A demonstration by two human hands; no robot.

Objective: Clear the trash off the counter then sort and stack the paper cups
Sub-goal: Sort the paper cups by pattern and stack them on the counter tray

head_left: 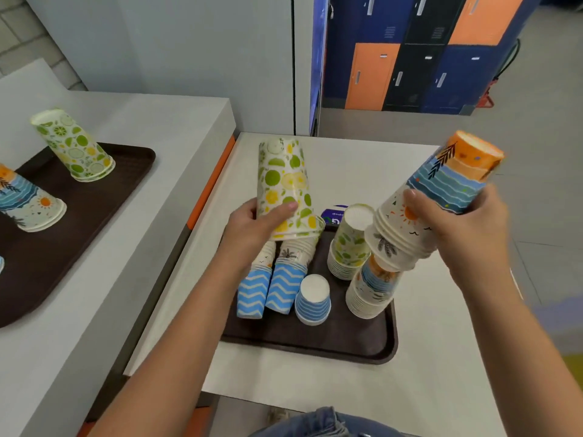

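Note:
My left hand [252, 228] grips an upside-down stack of lime-and-lemon cups [284, 184] above the near brown tray [315, 345]. My right hand [467, 228] holds a tilted stack of beach-sunset cups [441, 197] over the tray's right side. On the tray stand two blue zigzag stacks [268, 291], a small blue striped cup [313, 299], a short citrus stack [348, 247] and a beach-pattern stack [370, 291].
A second brown tray [79, 222] on the grey counter at left carries a citrus stack [74, 145] and a beach-pattern stack [28, 203]. A purple packet [334, 216] lies behind the near tray. Lockers stand at the back right.

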